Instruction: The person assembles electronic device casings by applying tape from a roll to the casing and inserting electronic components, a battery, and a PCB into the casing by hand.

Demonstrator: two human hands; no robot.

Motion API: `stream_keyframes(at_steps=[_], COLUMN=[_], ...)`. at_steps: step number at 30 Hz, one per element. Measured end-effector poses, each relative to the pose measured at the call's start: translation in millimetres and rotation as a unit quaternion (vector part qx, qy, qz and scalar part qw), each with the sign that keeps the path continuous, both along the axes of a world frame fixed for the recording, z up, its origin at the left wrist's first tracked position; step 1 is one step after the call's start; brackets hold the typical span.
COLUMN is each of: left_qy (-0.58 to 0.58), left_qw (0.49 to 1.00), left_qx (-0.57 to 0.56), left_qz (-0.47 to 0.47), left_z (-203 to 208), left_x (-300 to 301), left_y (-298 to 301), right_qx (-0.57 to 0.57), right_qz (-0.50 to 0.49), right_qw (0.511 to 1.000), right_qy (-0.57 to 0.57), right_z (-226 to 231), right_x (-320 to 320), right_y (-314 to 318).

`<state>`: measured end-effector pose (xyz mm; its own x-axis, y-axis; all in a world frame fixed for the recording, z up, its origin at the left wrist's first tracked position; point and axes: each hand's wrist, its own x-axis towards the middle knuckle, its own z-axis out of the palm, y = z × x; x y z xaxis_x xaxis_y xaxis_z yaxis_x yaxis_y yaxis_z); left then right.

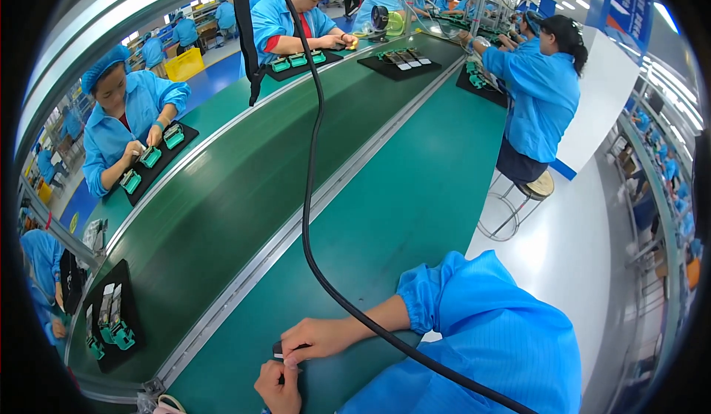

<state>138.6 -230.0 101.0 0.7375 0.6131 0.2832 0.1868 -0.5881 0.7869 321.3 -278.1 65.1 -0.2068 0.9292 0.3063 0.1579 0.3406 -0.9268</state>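
Note:
Both my hands are close together over the green bench top (400,207), near the lower edge of the view. My right hand (317,340), coming out of a blue elastic cuff, is closed with fingers curled on a small black piece with a pale strip (278,349). Just below it, my left hand (278,388) is closed too, thumb and fingers pinched against the same black piece. Most of that piece is hidden by the fingers, so its kind cannot be told.
Left of the bench runs a dark green conveyor belt (244,236) behind a metal rail (244,277). It carries black trays (122,281) of green-and-silver parts. A black cable (315,140) hangs across the view. Co-workers in blue (126,110) sit along the line; a stool (539,186) stands right.

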Motion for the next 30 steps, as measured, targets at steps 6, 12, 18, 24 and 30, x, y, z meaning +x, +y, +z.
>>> stream_keyframes(at_steps=[6,12,18,24,30], left_qy=[0.013,0.021,0.023,0.041,0.022], left_qw=[1.000,0.999,1.000,0.999,1.000], left_qx=[-0.018,-0.014,0.006,-0.005,-0.014], left_qz=[0.021,0.021,0.009,0.003,0.011], left_z=[-0.1,-0.5,2.9,4.8,6.5], left_x=[-0.9,1.2,-0.2,-6.6,-9.0], left_y=[0.8,-1.9,-3.1,-2.2,-5.5], right_qx=[0.019,0.011,-0.004,-0.003,0.005], right_qz=[-0.050,-0.013,-0.010,-0.024,-0.041], right_qw=[0.998,0.999,0.999,0.999,0.998], right_qy=[0.038,0.028,0.030,0.031,0.041], right_z=[3.3,-4.5,-3.7,-0.3,5.0], right_x=[-1.1,2.3,-0.7,-6.6,-11.6], right_y=[0.4,1.2,0.7,-0.2,-4.5])
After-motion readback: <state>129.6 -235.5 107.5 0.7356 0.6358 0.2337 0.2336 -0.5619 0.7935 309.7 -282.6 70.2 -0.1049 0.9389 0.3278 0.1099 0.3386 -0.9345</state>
